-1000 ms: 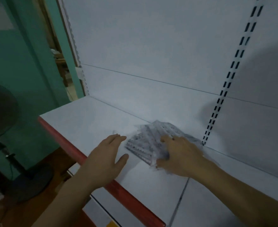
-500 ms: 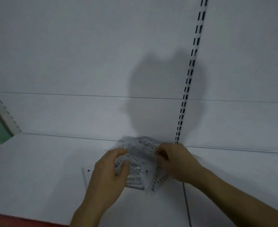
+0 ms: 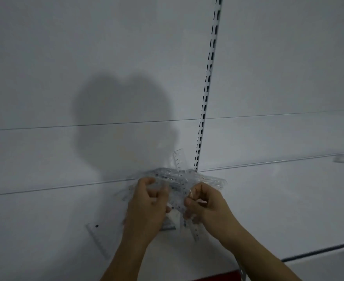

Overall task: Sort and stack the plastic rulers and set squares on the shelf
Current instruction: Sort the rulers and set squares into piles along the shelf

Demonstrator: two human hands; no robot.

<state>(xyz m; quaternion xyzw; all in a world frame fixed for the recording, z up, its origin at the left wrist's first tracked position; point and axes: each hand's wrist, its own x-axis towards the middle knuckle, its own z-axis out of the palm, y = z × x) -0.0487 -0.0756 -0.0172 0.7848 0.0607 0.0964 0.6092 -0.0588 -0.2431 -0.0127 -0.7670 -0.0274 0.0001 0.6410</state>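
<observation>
Rulers and set squares (image 3: 175, 185) — clear plastic, a jumbled bundle at the back of the white shelf (image 3: 45, 220), near the slotted upright (image 3: 207, 88). Left hand (image 3: 146, 207): fingers curled round the bundle's left side. Right hand (image 3: 205, 205): fingers curled, pinching its right side. One clear ruler (image 3: 98, 240) lies apart on the shelf — left of the hands

A jumbled bundle of clear plastic rulers and set squares (image 3: 175, 185) with black printed scales fans out crookedly at the back of the white shelf (image 3: 45, 220), one ruler tip poking toward 12 o'clock. A separate clear ruler (image 3: 98, 239) lies flat toward 8 o'clock, apart from the bundle.
</observation>
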